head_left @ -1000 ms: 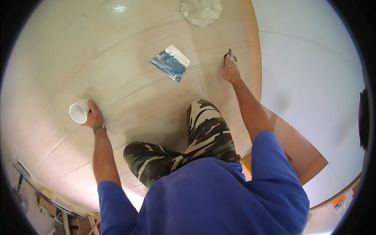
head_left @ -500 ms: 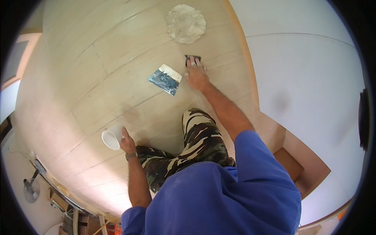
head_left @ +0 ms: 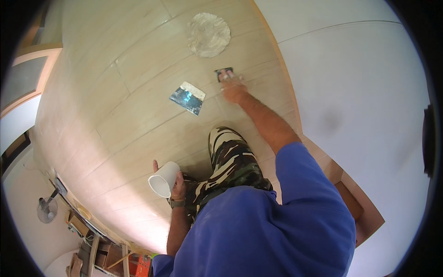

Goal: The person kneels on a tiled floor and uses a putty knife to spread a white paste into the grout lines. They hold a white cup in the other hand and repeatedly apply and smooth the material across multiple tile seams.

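Observation:
My left hand, a watch on its wrist, is closed around a white plastic cup. The cup tilts, its mouth facing down and left. Farther ahead, my right hand has its fingers on a small dark flat scraper at the floor; part of it is hidden beneath the fingers, and pale smears show on the hand. To the left of that hand lies a wide blade, dark blue with a whitish, caked strip. Beyond both is a round, wrinkled off-white patch on the plank floor.
Large white panels border the floor on the right, with an open brown recess near my right side. A wood-framed opening is at the far left. A fan and cluttered shelves show at lower left.
My left hand has brought the cup rightward and slightly down, closer to my leg, and tilted it. The right hand stays on the small scraper. The view has shifted a little.

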A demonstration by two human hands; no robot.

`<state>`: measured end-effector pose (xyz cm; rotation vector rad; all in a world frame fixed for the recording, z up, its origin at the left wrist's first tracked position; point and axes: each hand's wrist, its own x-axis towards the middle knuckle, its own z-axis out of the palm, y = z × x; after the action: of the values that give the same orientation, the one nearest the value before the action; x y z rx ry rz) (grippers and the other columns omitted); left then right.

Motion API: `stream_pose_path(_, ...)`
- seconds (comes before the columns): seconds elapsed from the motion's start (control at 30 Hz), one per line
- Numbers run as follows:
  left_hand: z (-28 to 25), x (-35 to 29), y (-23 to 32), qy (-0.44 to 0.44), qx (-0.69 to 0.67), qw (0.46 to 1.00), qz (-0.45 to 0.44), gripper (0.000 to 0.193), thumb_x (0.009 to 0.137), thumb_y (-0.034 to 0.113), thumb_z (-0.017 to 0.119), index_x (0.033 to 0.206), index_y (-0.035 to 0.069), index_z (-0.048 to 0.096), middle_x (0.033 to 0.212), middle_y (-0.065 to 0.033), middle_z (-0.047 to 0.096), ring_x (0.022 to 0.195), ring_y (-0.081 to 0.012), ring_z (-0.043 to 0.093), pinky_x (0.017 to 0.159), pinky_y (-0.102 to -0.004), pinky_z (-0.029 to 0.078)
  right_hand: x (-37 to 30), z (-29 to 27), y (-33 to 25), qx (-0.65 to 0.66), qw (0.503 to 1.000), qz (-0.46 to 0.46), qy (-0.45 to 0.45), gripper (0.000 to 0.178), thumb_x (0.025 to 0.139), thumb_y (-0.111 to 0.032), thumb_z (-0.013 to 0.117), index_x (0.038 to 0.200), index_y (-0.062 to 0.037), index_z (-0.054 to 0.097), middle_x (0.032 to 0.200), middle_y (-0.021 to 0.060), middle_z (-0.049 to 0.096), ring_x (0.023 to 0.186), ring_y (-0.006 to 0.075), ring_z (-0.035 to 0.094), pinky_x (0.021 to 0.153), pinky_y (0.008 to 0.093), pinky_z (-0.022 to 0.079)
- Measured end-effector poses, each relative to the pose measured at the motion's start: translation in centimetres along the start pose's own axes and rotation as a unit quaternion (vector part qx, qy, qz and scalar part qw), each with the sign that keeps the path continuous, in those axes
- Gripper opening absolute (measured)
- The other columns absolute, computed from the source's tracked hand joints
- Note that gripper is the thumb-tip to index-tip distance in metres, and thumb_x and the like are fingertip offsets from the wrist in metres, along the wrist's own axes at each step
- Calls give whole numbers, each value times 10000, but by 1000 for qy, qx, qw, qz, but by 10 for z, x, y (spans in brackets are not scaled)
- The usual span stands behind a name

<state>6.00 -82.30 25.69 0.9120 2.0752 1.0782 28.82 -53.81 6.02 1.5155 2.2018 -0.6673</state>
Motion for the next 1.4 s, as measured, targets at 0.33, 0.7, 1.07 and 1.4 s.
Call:
stream_pose_path(0.33,28,9,42,-45,81,985,147,387,733,379,615,827,5,573,853,-122,509,1070,-379,447,988,-493,306,0,-35,70,-4,991,124,42,667,888,-379,418,1419,-55,177,1495,122,97,1341,320,196,1053,513,231)
stream_pose_path(0.7,46,1,56,-85,170,968,165,436,766,451,570,801,16,569,838,-123,509,1103,-419,445,964,-529,328,117,-105,125,7,986,149,80,595,913,-367,316,1427,-104,174,1503,62,112,1360,271,176,1079,461,222)
stream_pose_path(1.07,64,3,52,-142,222,950,165,518,823,537,469,731,30,534,844,-131,495,1087,-408,440,1015,-559,273,166,-114,110,44,983,139,110,568,921,-349,306,1427,-119,189,1506,42,109,1366,260,170,1072,456,244)
stream_pose_path(1.4,74,18,56,-117,194,959,169,507,834,527,460,725,37,525,816,-113,478,1026,-402,465,1007,-567,279,167,-122,118,41,982,153,103,590,906,-324,337,1405,-31,217,1489,92,158,1336,281,237,1055,440,277)
